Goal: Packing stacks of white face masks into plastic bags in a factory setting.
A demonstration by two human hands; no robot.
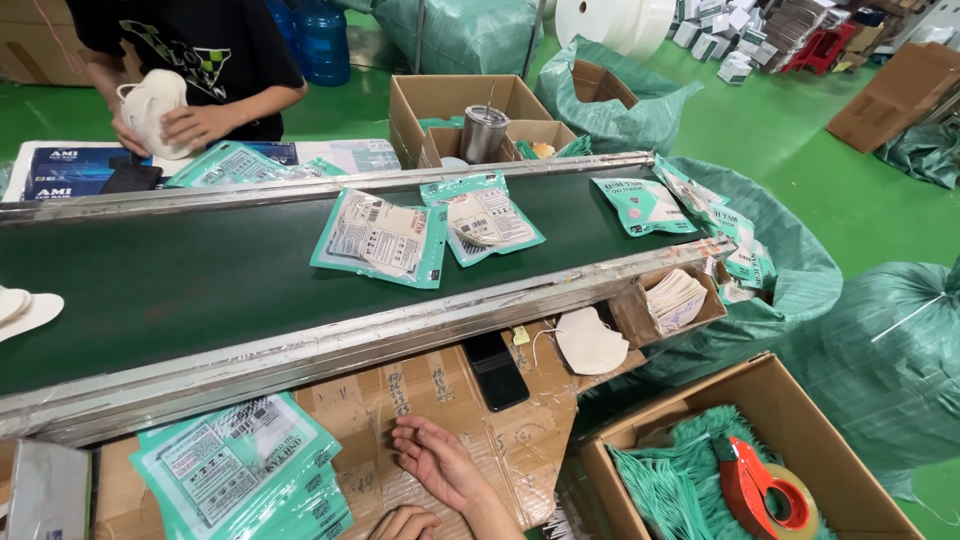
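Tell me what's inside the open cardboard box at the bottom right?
The open cardboard box holds bundles of green packets, with a red tape dispenser carrying a roll of tape lying on top. Whatever sits beneath the bundles is covered and cannot be seen.

A dark green conveyor belt (180, 275) with metal rails is carrying three sealed teal mask packets (380, 238), two of them overlapping. Two white masks (25, 310) are lying at its left edge. More packets (735, 235) are spilling off the far end, seemingly into a green sack (810, 275).
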